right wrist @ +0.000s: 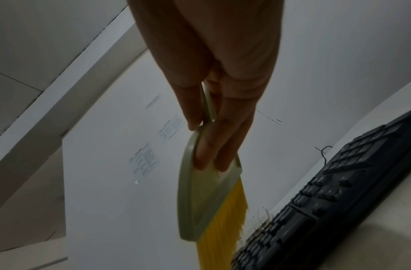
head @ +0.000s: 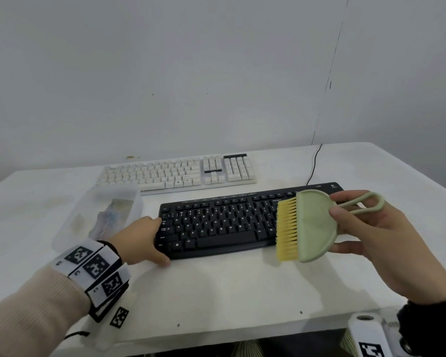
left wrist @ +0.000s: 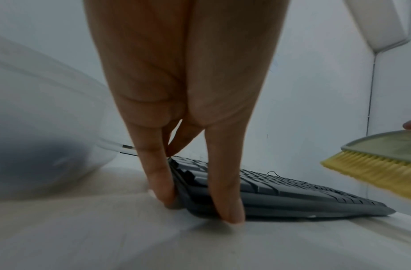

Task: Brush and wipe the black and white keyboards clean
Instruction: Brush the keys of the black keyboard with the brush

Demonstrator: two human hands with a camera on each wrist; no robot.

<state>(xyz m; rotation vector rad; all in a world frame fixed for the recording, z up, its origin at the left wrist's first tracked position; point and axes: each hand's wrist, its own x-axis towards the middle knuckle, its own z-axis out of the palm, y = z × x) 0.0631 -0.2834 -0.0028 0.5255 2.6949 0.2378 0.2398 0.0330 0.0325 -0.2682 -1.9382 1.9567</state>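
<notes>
R hand [head: 371, 235] pinches the brush [head: 304, 225] w/ fingers clamped on its green body, yellow bristles pointing left, held above the right end of the black keyboard [head: 216, 225]. L hand [head: 142, 240] grips the keyboard's left edge, thumb & fingers around it. Best: hold it steady, tip bristles down, sweep along key rows. Its long axis runs left-right, as does the white keyboard [head: 177, 172] behind, near the wall.
</notes>
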